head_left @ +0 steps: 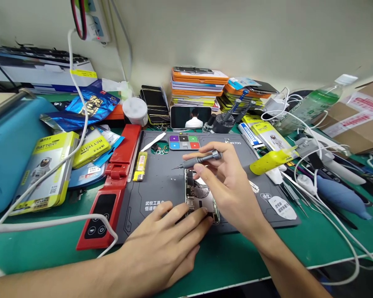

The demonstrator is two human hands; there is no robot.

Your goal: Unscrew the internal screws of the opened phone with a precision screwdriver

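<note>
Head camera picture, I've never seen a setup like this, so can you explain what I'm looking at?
There's no machine here: one person works with bare hands, seen from a camera worn on their head, looking forward and down. The left hand rests over the lower part of an opened phone, its inner parts showing. The right hand holds a small grey screwdriver, its tip pointing left. The phone lies on a dark grey mat on a green bench. Also on the mat are a small yellow pack and a panel of coloured squares.
</note>
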